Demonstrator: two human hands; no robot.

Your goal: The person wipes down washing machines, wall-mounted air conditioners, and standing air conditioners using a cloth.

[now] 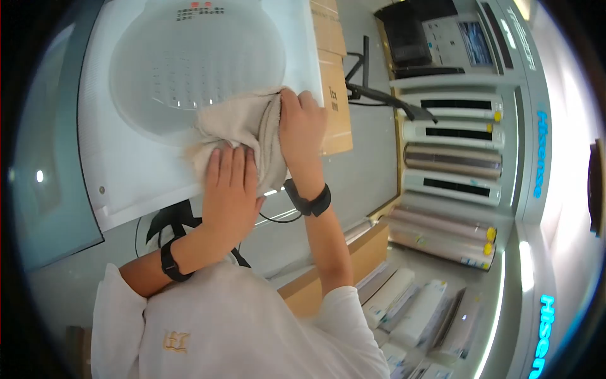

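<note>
A beige cloth [237,120] lies bunched on the white panel [164,183] of an appliance, over the lower right edge of its large round translucent window [196,57]. My left hand [230,189] rests on the cloth's near part, fingers stretched out and lying flat. At the cloth's right side, my right hand [303,129] grips a folded edge with its fingers curled. Black bands circle both of my wrists. The cloth hides part of the window's rim, and its left end is blurred.
Cardboard boxes [334,101] stand right beside the panel. A black metal stand [385,95] juts out beyond them. Several air conditioner units [451,132] hang on a display wall at right, with more [420,309] lower down. A dark glass-like panel [47,139] borders the left.
</note>
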